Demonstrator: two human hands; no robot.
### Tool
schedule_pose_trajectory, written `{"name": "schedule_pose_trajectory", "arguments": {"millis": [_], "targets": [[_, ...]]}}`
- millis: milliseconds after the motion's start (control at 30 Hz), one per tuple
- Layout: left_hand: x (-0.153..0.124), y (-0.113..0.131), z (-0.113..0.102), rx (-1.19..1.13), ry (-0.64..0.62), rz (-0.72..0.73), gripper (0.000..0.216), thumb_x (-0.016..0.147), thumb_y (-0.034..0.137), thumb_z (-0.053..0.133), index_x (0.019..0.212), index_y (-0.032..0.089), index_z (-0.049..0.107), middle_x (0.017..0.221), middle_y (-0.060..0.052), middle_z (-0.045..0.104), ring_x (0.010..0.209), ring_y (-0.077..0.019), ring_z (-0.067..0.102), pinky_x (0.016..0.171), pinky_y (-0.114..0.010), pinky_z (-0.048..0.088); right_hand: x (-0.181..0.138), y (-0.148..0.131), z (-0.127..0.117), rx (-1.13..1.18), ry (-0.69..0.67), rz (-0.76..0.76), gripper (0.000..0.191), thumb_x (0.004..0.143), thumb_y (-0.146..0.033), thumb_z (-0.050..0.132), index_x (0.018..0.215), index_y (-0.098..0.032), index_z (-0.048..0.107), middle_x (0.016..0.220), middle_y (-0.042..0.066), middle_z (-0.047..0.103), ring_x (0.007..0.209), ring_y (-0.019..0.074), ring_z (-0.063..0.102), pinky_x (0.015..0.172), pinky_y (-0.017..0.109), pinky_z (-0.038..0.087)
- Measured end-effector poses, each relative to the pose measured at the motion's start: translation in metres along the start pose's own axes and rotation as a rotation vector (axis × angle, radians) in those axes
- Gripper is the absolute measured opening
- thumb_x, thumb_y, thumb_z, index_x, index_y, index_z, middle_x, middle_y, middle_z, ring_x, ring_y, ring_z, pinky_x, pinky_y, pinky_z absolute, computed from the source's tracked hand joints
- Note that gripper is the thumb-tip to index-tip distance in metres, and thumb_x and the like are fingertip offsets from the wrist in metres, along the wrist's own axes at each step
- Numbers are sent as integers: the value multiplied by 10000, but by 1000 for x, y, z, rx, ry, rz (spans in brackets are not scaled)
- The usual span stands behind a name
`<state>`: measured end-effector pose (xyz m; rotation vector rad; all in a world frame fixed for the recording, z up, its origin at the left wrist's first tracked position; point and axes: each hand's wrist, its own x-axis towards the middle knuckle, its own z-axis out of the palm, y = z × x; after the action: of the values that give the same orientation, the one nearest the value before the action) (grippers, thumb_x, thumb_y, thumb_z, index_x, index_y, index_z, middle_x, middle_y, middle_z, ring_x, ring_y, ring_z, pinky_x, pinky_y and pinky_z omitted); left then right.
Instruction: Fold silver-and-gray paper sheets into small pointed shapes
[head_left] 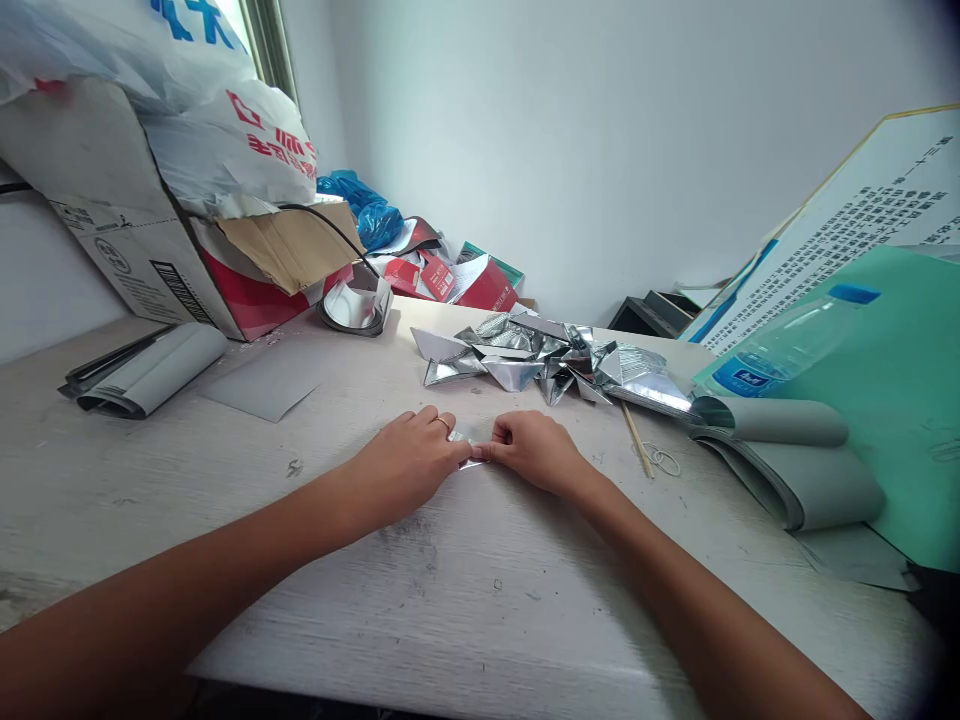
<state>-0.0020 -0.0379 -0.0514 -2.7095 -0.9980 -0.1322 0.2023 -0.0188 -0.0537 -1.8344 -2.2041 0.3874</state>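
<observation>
At the middle of the white wooden table (480, 600), a small piece of silver foil sheet (470, 463) lies mostly covered by my fingers. My left hand (409, 455), with a ring on one finger, is closed over its left part. My right hand (536, 447) pinches its right end, thumb against curled fingers. Both thumbs nearly meet over the foil. Just beyond my hands lies a pile of folded silver foil pieces (517, 360), several of them triangular. How the held piece is folded is hidden.
Left stand rolled grey sheets (161, 370), a flat grey sheet (262, 380) and a cardboard box (135, 220) under plastic bags (232, 140). On the right are a bent grey sheet stack (795, 460), a water bottle (795, 340), a wooden stick (636, 440) and a rubber band (665, 460).
</observation>
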Motion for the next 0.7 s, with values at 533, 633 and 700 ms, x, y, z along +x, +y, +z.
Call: {"name": "schedule_pose_trajectory", "arguments": {"millis": [533, 633, 700], "targets": [[3, 7, -9, -69, -57, -130, 256, 1002, 196, 463, 1012, 231, 717, 990, -88, 622, 868, -236, 559, 712, -345, 419, -7, 11, -5, 149, -16, -41, 151, 859, -316, 672, 782, -189, 644, 785, -3, 667, 689, 142, 542, 591, 268, 330], [4, 7, -3, -60, -7, -151, 262, 974, 140, 473, 941, 240, 713, 945, -71, 614, 855, -232, 558, 685, -337, 384, -7, 7, -6, 101, -13, -7, 151, 852, -318, 674, 778, -195, 627, 797, -6, 665, 684, 141, 533, 579, 269, 316], [5, 7, 0, -66, 30, -149, 254, 968, 134, 481, 899, 236, 702, 912, -60, 600, 858, -227, 559, 678, -335, 372, -8, 6, -7, 65, -7, 6, 151, 850, -317, 672, 774, -199, 618, 800, -10, 665, 686, 141, 530, 575, 269, 309]]}}
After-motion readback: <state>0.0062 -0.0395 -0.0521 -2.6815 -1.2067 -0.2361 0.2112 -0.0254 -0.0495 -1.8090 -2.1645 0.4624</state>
